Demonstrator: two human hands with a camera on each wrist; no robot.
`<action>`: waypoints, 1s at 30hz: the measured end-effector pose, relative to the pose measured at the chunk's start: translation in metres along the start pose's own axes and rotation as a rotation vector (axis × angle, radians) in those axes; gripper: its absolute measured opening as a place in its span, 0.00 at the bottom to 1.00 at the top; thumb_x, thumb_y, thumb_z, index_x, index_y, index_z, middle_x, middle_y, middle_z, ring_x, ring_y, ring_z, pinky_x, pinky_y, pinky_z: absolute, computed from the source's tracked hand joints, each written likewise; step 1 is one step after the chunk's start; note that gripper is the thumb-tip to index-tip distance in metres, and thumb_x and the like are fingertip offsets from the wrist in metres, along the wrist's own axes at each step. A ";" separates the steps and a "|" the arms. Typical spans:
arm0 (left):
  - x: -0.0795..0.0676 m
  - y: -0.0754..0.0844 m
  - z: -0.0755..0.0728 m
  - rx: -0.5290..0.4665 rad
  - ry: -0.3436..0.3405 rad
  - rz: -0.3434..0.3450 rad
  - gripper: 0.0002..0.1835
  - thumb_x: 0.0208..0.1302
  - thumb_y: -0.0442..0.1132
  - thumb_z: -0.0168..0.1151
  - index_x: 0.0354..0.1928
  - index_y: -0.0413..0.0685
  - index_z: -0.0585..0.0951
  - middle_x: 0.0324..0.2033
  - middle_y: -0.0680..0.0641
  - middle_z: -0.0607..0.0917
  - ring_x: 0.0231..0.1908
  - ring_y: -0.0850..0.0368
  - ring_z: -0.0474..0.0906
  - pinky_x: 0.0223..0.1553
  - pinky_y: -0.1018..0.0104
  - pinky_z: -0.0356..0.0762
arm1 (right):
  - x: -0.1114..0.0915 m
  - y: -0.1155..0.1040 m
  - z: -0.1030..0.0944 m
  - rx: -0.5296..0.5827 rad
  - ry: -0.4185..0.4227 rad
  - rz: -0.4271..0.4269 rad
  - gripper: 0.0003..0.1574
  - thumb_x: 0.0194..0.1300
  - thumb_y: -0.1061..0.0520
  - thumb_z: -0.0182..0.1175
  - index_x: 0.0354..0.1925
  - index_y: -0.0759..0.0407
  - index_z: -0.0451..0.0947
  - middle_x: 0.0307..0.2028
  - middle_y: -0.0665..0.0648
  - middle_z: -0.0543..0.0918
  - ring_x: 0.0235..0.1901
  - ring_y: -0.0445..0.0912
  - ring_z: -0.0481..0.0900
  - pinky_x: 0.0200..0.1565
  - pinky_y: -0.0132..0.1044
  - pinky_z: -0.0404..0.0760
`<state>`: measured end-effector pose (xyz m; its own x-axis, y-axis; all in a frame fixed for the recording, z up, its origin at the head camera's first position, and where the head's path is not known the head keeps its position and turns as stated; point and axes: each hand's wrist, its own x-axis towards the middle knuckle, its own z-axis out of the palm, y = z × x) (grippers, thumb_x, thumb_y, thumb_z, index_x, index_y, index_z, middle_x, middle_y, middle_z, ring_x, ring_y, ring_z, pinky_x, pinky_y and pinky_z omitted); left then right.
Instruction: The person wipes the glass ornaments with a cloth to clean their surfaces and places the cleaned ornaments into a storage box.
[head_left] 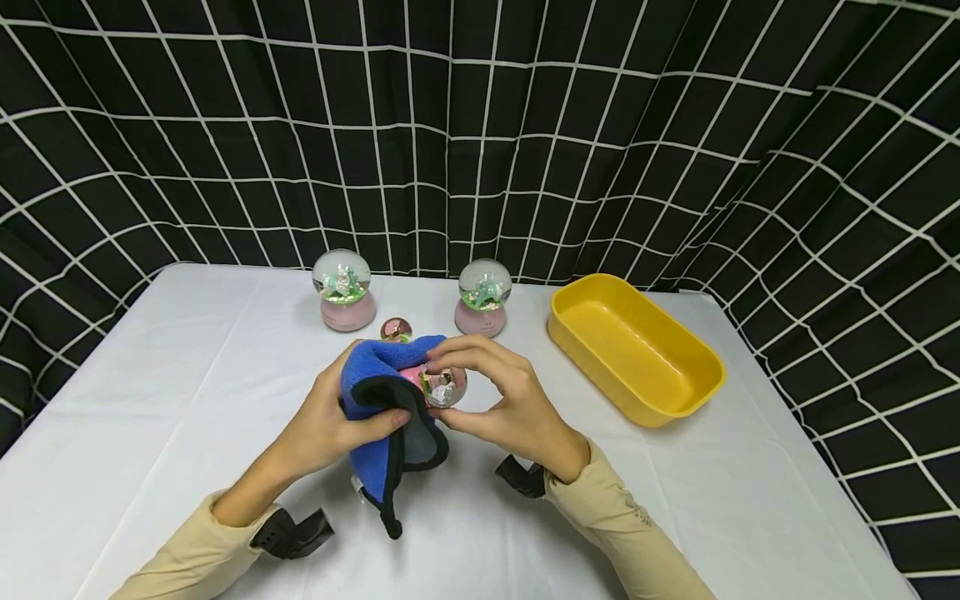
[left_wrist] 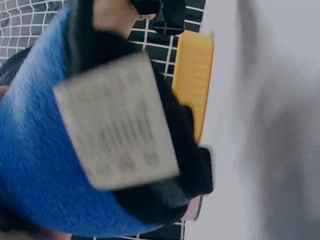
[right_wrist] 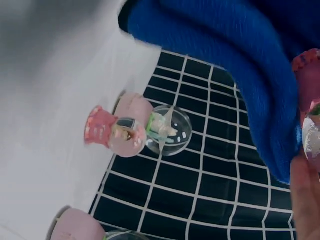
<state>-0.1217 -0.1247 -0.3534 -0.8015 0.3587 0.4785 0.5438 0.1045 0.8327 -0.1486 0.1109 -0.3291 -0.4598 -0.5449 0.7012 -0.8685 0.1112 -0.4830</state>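
Observation:
In the head view my left hand grips a blue cloth with a grey underside and black edging. The cloth folds around the pink base of a small snow globe, which lies on its side, glass ball towards the right. Fingers and thumb of my right hand pinch the globe around its ball. Most of the base is hidden in the cloth. A white label on the cloth fills the middle of the left wrist view. At the right wrist view's edge, part of the held globe's pink base shows.
Two larger snow globes, one left and one right, stand near the table's back edge. A second small globe sits just behind the cloth. To the right is a yellow plastic basin. Black gridded curtain surrounds the white table.

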 end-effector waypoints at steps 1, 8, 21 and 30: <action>0.000 0.001 0.001 0.017 0.027 0.012 0.35 0.50 0.23 0.72 0.61 0.40 0.72 0.54 0.54 0.82 0.51 0.64 0.79 0.53 0.72 0.77 | 0.000 0.000 0.000 -0.001 0.001 0.028 0.32 0.46 0.68 0.77 0.51 0.63 0.79 0.51 0.61 0.81 0.53 0.50 0.79 0.56 0.38 0.82; -0.001 -0.001 0.006 0.130 0.137 0.149 0.41 0.37 0.20 0.76 0.59 0.37 0.73 0.58 0.50 0.80 0.58 0.65 0.76 0.59 0.75 0.73 | -0.002 -0.003 -0.005 0.117 -0.043 0.241 0.33 0.50 0.67 0.76 0.55 0.65 0.76 0.51 0.63 0.81 0.35 0.45 0.85 0.41 0.35 0.87; -0.001 -0.004 0.007 0.163 0.100 0.109 0.36 0.43 0.23 0.75 0.58 0.41 0.73 0.51 0.41 0.83 0.50 0.64 0.79 0.53 0.75 0.76 | -0.003 0.000 -0.003 0.118 -0.019 0.127 0.24 0.48 0.69 0.76 0.45 0.65 0.81 0.45 0.63 0.84 0.38 0.48 0.85 0.40 0.33 0.87; -0.001 -0.001 -0.003 0.049 0.093 0.024 0.20 0.57 0.25 0.63 0.53 0.35 0.79 0.45 0.61 0.84 0.45 0.67 0.81 0.48 0.75 0.78 | -0.002 -0.001 -0.002 0.124 -0.028 -0.016 0.24 0.43 0.71 0.76 0.42 0.63 0.83 0.46 0.63 0.84 0.45 0.49 0.84 0.44 0.35 0.86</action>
<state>-0.1219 -0.1279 -0.3535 -0.8064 0.2745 0.5238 0.5729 0.1428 0.8071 -0.1473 0.1136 -0.3297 -0.4389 -0.5690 0.6955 -0.8456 -0.0004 -0.5339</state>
